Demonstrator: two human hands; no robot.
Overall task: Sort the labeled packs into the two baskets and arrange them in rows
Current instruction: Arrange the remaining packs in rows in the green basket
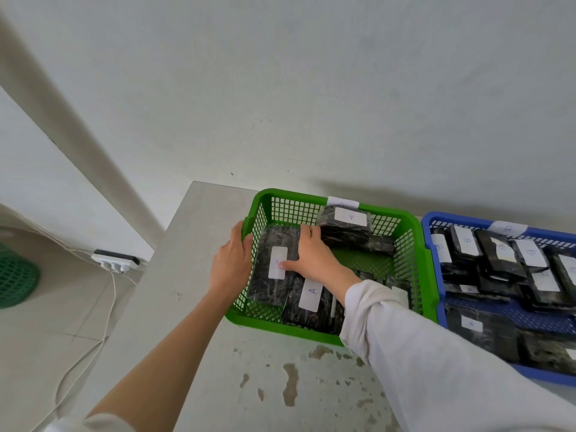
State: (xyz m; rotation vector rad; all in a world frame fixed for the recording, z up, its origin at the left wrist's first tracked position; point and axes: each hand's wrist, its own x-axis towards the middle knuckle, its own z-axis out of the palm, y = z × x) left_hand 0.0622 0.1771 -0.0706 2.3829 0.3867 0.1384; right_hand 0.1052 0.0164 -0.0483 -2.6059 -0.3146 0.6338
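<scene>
In the green basket, toward 9 o'clock, a flat oblong pack lies under my right hand. My fingers are straight and close together on its far end, and my thumb presses its white paper label. The wrap is dark, glossy, crinkled film. My left hand curls over the basket's plastic lattice wall at 9 o'clock. A second pack, marked A, sits at 12 o'clock, and a third pack at 6. At 3 o'clock, just beside, the blue basket holds similar packs on the grey, stained table.
</scene>
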